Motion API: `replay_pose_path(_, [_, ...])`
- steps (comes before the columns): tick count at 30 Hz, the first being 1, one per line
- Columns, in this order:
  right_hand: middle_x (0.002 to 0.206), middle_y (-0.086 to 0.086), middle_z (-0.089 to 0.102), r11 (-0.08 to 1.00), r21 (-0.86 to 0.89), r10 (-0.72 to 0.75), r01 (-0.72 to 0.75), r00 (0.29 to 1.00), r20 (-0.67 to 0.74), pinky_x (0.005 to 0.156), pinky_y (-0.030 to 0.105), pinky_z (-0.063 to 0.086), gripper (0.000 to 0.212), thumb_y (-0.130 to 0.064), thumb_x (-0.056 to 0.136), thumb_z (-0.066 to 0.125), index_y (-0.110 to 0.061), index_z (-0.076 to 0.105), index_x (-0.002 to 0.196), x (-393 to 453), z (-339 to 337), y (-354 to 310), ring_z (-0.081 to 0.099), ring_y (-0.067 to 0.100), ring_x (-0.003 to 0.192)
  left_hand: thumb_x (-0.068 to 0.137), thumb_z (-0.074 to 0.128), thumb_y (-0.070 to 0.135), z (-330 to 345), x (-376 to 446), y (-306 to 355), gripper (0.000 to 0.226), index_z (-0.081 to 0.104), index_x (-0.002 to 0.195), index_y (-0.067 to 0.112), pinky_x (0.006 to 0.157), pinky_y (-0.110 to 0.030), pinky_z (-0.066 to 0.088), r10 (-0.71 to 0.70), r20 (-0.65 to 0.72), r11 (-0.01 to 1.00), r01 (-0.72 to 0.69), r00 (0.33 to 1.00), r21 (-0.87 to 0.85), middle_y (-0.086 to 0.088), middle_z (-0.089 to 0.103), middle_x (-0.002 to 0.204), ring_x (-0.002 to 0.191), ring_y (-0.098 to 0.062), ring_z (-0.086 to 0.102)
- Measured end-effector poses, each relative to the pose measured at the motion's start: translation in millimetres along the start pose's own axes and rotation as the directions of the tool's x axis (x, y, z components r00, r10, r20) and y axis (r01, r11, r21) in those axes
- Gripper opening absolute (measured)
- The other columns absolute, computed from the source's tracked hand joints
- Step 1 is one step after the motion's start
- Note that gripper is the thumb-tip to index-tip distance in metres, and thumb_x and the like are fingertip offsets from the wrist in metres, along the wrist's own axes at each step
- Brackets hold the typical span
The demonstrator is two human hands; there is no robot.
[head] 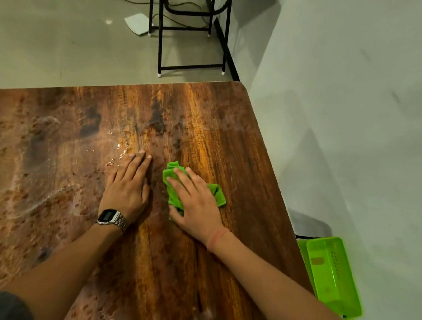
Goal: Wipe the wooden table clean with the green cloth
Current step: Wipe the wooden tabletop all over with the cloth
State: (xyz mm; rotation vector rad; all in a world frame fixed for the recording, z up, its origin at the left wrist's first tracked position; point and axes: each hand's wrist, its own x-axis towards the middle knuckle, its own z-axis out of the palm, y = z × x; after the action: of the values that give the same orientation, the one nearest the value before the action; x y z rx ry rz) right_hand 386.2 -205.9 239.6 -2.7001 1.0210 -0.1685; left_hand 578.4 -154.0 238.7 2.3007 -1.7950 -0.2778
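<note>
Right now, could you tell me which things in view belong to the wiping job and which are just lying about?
In the job: green cloth under the right hand; wooden table; water droplets; left hand, flat on the table.

Lying about: green plastic basket; black metal stand; white sheet on the floor.

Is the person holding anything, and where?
The right hand presses flat on the middle of the green cloth; fingers look straight, not gripping. The left hand rests flat on the wooden table, holding nothing.

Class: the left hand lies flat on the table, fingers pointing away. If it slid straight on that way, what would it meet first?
Probably the water droplets just beyond the left hand's fingertips; past them only bare wooden table shows.
</note>
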Motion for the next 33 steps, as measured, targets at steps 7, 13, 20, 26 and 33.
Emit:
replay_pose_path(7, [0.157,0.005,0.031,0.990,-0.138,0.041,-0.035,0.998,0.039,0.120,0.044,0.022,0.062,-0.044,0.093,0.047,-0.022,0.033,0.149,-29,-47,110,0.026,0.026,0.146,0.092,0.026,0.036,-3,-1,1,0.061,0.031,0.150,0.016,0.114,-0.048,0.025,-0.016,0.023,1.000,0.015,1.000,0.016,-0.005,0.030,0.157,0.145,-0.025,0.026])
replay_pose_path(13, [0.160,0.007,0.024,0.858,-0.003,0.510,-0.514,0.852,-0.117,0.121,0.039,0.015,0.061,-0.052,0.098,0.039,-0.022,0.030,0.151,48,-49,140,0.021,0.027,0.147,0.094,0.023,0.039,-1,-1,0,0.061,0.028,0.151,0.017,0.114,-0.046,0.026,-0.020,0.041,0.999,0.018,0.999,0.047,-0.003,0.027,0.158,0.146,-0.023,0.025])
replay_pose_path(20, [0.161,0.008,0.020,0.930,-0.060,0.361,-0.362,0.932,-0.039,0.121,0.044,0.016,0.066,-0.058,0.097,0.027,-0.022,0.023,0.153,142,-13,48,0.013,0.028,0.149,0.094,0.024,0.038,3,0,-1,0.061,0.027,0.151,0.018,0.115,-0.043,0.023,-0.014,0.035,0.998,0.012,0.999,0.058,-0.002,0.026,0.159,0.146,-0.021,0.024])
replay_pose_path(26, [0.154,0.004,0.036,0.997,-0.061,-0.042,0.042,0.999,0.012,0.119,0.040,0.024,0.056,-0.047,0.096,0.043,-0.020,0.040,0.146,67,-14,33,0.027,0.023,0.145,0.094,0.025,0.037,3,0,-3,0.060,0.029,0.151,0.018,0.113,-0.043,0.024,-0.004,0.027,0.999,0.003,1.000,0.054,-0.002,0.027,0.158,0.145,-0.022,0.025])
replay_pose_path(33, [0.159,0.000,0.028,0.953,-0.226,-0.179,0.203,0.976,0.122,0.111,0.045,0.032,0.061,-0.055,0.097,0.032,-0.026,0.031,0.151,18,-64,160,0.032,0.022,0.142,0.095,0.026,0.037,6,1,-4,0.060,0.028,0.151,0.017,0.112,-0.043,0.024,-0.007,0.027,0.998,0.005,1.000,0.069,-0.003,0.028,0.158,0.146,-0.021,0.023])
